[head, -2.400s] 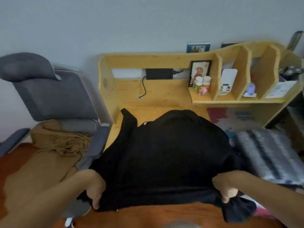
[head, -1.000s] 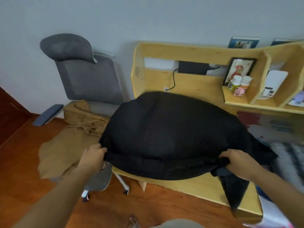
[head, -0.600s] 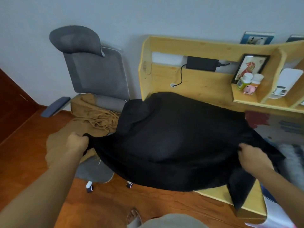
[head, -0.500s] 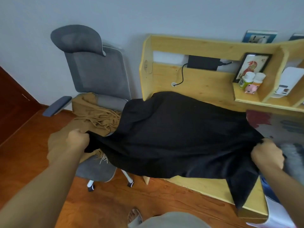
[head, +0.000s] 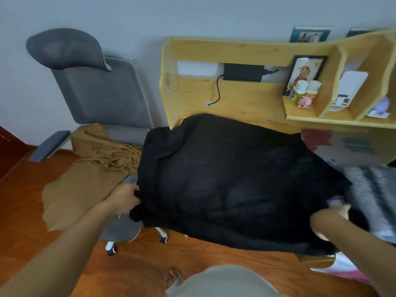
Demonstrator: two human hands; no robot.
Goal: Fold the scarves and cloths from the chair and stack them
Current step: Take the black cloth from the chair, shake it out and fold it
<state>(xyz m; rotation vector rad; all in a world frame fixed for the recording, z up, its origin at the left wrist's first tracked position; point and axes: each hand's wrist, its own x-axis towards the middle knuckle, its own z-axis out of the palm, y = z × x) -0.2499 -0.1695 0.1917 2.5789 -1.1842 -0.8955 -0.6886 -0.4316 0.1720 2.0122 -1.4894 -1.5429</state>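
Observation:
A large black cloth lies spread over the wooden desk and hangs past its front edge. My left hand grips the cloth's left edge, beside the chair. My right hand grips its right front corner, close to a grey and black striped scarf that lies on the desk's right side. A brown fringed scarf lies crumpled on the seat of the grey office chair and droops off its front.
The desk's shelf unit holds a framed picture, small bottles, a pink figure and a white card. A black box with a cable hangs on the desk's back panel. My foot and knee show over the wooden floor.
Both hands have come closer together and nearer to me, dragging the black cloth's front edge past the desk's edge. The cloth now lies looser and more bunched.

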